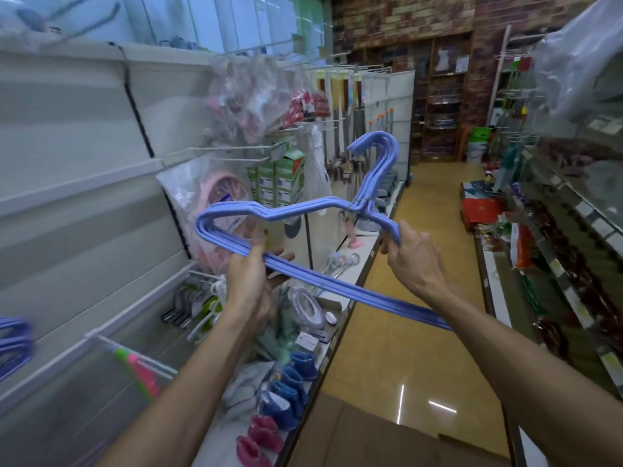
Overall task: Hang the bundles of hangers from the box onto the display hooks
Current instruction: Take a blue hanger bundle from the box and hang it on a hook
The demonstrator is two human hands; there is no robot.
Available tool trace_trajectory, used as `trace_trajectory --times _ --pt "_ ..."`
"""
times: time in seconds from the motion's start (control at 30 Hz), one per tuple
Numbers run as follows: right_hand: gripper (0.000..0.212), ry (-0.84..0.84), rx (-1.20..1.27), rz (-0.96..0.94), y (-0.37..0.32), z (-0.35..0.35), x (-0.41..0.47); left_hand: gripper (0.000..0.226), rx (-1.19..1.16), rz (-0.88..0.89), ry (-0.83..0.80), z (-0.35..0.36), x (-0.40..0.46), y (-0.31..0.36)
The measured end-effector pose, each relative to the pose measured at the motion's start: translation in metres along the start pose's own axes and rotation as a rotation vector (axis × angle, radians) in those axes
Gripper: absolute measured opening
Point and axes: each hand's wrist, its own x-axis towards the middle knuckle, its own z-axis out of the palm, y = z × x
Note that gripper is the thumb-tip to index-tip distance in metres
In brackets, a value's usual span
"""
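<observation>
Blue hangers (303,210) carry a smooth, matt coating, seemingly plastic over wire. The floor (404,348) is glossy tan tile, mirroring ceiling lights. Shelf panels (67,170) look like painted metal, pale and smooth. Clear, shiny plastic bags (246,96) wrap goods. The far wall (404,15) shows rough brick, and a brown cardboard box (371,436) is matt.

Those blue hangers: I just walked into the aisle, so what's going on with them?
A person holds a bundle of blue hangers in both hands. The left hand grips the bottom bar near one end; the right hand holds the sloping shoulder below the hooks. The bundle is in the air beside the shelving, not yet on a display hook.
</observation>
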Motion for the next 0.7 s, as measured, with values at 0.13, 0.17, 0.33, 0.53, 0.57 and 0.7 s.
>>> trace_trajectory --times 0.13,0.17,0.33,0.53,0.57,0.7 --pt "0.018 -0.040 0.065 -0.066 -0.030 0.016 -0.009 0.015 0.032 0.031 0.082 -0.038 -0.010 0.015" --pt "0.018 -0.047 0.086 -0.091 -0.037 0.021 -0.009 0.015 0.024 0.040 0.107 -0.048 -0.013 0.018" --pt "0.016 -0.124 0.203 -0.209 -0.084 0.053 -0.013 0.023 -0.003 0.109 0.242 -0.095 -0.028 0.037" --pt "0.008 -0.204 0.290 -0.353 -0.145 0.095 -0.022 0.013 -0.037 0.174 0.409 -0.156 -0.051 0.063" --pt "0.010 -0.226 0.290 -0.374 -0.156 0.103 -0.024 0.011 -0.054 0.180 0.439 -0.166 -0.056 0.067" --pt "0.016 -0.253 0.344 -0.471 -0.198 0.126 -0.042 0.016 -0.097 0.225 0.542 -0.205 -0.078 0.076"
